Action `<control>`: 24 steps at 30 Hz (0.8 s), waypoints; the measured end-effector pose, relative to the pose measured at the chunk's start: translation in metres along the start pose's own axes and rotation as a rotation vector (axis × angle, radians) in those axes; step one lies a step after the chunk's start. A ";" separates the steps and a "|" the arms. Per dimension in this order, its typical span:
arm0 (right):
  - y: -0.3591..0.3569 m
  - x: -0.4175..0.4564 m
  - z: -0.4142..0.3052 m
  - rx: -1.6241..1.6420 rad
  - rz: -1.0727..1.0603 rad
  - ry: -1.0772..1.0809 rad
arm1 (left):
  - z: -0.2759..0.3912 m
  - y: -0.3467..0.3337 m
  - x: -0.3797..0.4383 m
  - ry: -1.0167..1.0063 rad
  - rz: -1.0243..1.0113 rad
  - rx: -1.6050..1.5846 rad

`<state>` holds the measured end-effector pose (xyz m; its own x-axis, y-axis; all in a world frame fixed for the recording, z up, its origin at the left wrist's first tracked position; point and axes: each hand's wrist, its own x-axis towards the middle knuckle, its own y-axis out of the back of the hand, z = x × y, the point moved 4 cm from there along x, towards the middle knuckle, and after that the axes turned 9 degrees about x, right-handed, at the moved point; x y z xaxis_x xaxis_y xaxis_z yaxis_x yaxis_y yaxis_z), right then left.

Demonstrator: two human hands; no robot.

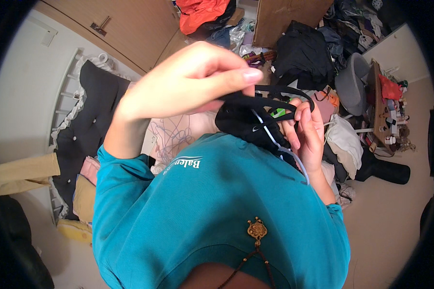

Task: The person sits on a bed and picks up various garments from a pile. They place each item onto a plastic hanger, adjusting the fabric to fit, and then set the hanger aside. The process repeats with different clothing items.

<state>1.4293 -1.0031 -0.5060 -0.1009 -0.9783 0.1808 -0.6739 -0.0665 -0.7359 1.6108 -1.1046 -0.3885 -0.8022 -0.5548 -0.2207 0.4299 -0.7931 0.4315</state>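
Note:
My left hand (199,83) pinches the black strap between its thumb and fingers, above my chest. Opposite it, my right hand (307,126) grips looped black straps (285,103) with its fingertips. Between both hands hangs a black fabric item (238,119) marked with a small white Nike swoosh; its exact kind is hard to tell. A thin pale-blue cord (267,132) runs down across the fabric, and a thicker pale-blue loop (300,166) passes below my right hand. My left fingertips are partly hidden behind the thumb.
Pink bedding (177,130) with a tangled thin cord lies in front of me. A black tufted cushion (90,119) leans on a white rail at left. At right stand a grey chair (350,86) and a cluttered desk (376,119); black clothing (303,54) is piled ahead.

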 end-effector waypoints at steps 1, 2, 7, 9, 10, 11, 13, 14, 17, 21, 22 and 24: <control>0.001 0.000 0.000 0.007 0.012 0.006 | 0.001 0.000 -0.010 0.094 -0.148 -0.132; 0.000 0.000 -0.001 0.016 -0.019 0.012 | 0.000 -0.007 -0.014 0.042 -0.201 -0.176; -0.008 -0.002 -0.003 -0.007 -0.009 -0.031 | -0.005 -0.043 -0.002 -0.529 0.116 0.243; -0.009 -0.004 -0.005 -0.029 -0.037 -0.044 | -0.014 -0.049 0.009 -0.576 0.288 0.495; -0.012 -0.005 -0.008 -0.053 -0.030 -0.055 | -0.020 -0.055 0.014 -0.605 0.303 0.534; -0.014 -0.005 -0.008 -0.078 -0.022 -0.067 | -0.024 -0.060 0.017 -0.634 0.319 0.574; -0.014 -0.005 -0.004 -0.099 0.049 -0.006 | -0.029 -0.065 0.020 -0.621 0.330 0.478; -0.013 -0.006 -0.005 -0.160 0.052 -0.020 | -0.032 -0.064 0.021 -0.608 0.321 0.423; -0.013 -0.007 -0.007 -0.261 0.144 -0.063 | -0.035 -0.062 0.023 -0.560 0.266 0.245; -0.013 -0.008 -0.008 -0.333 0.201 -0.005 | -0.034 -0.063 0.021 -0.489 0.148 0.123; -0.012 -0.008 -0.008 -0.354 0.204 0.023 | -0.035 -0.064 0.021 -0.506 0.132 0.115; -0.010 -0.008 -0.006 -0.332 0.171 0.085 | -0.036 -0.063 0.022 -0.538 0.138 0.176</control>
<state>1.4321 -0.9934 -0.4963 -0.2835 -0.9491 0.1376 -0.8410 0.1772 -0.5112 1.5811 -1.0757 -0.4526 -0.8611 -0.4078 0.3037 0.5069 -0.6432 0.5738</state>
